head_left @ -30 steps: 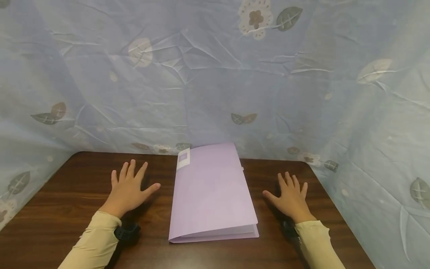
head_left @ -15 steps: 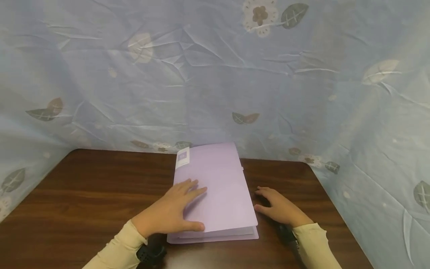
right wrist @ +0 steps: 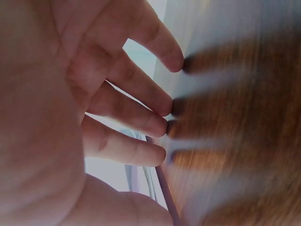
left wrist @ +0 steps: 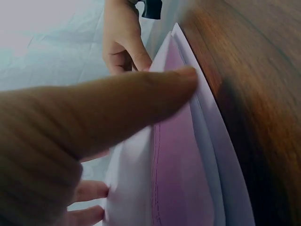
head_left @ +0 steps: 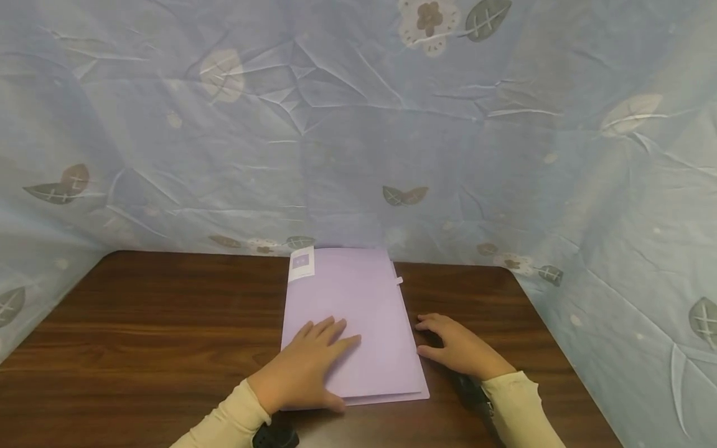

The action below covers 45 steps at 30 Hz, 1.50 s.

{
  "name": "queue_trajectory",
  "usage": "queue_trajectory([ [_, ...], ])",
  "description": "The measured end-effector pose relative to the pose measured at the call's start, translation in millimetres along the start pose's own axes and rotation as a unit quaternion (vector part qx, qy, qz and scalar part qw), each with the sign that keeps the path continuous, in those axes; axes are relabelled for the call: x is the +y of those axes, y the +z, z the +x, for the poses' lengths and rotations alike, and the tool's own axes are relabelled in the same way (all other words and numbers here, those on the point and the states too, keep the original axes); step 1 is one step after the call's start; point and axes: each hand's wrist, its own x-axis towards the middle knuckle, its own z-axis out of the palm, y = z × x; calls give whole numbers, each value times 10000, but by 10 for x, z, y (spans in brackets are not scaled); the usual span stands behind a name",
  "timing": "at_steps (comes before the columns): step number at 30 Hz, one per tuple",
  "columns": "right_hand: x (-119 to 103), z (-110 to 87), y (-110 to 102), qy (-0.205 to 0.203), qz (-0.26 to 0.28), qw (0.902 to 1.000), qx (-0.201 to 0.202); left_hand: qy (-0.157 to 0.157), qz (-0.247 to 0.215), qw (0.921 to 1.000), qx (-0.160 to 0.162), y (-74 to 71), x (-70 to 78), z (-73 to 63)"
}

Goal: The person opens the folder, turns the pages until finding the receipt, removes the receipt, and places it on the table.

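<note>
A light purple file folder [head_left: 358, 292] lies closed on the table, with a white label [head_left: 302, 263] at its far left corner. Spread over the lower left of its cover is my left hand [head_left: 305, 373], fingers fairly straight. In the left wrist view the left thumb [left wrist: 146, 101] reaches across the folder's near edge, where inner sheets [left wrist: 181, 160] show between the covers. My right hand [head_left: 462, 348] is at the folder's right edge, thumb and fingers apart. The right wrist view has its fingertips [right wrist: 157, 125] right at the wood surface, with nothing held.
The dark wooden table [head_left: 168, 323] extends to both sides of the folder. Behind it and on both sides hangs pale blue cloth [head_left: 347, 155] with leaf and flower prints. A small tab [head_left: 399, 280] sticks out from the folder's right edge. Dark bands [head_left: 274, 435] circle both wrists.
My left hand has come from the table on the left onto the folder's cover. The right hand has shifted left to the folder's edge. The cover's near edge sits lower than before.
</note>
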Motion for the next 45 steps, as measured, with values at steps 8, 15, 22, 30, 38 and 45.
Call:
queue_trajectory([
  [8, -64, 12, -5, 57, 290, 9996, -27, 191, 182, 9995, -166, -35, -44, -6],
  [15, -189, 34, -4, -123, 268, 9988, -393, 258, 284, 9992, -108, -44, -67, -8],
  [22, -288, 48, 8, 118, 141, 9986, -504, 284, 309, 9990, -122, -48, -79, -7],
  [30, -306, 49, 15, 329, 196, 9979, -523, 136, 515, 9985, -129, 40, 41, 101],
  [38, -285, 48, 26, 247, 169, 9983, -504, 388, 1469, 9882, 183, 188, 327, 286],
  [45, -239, 19, 87, 316, 304, 9977, -511, 377, 1822, 9820, 328, 321, 472, 430],
])
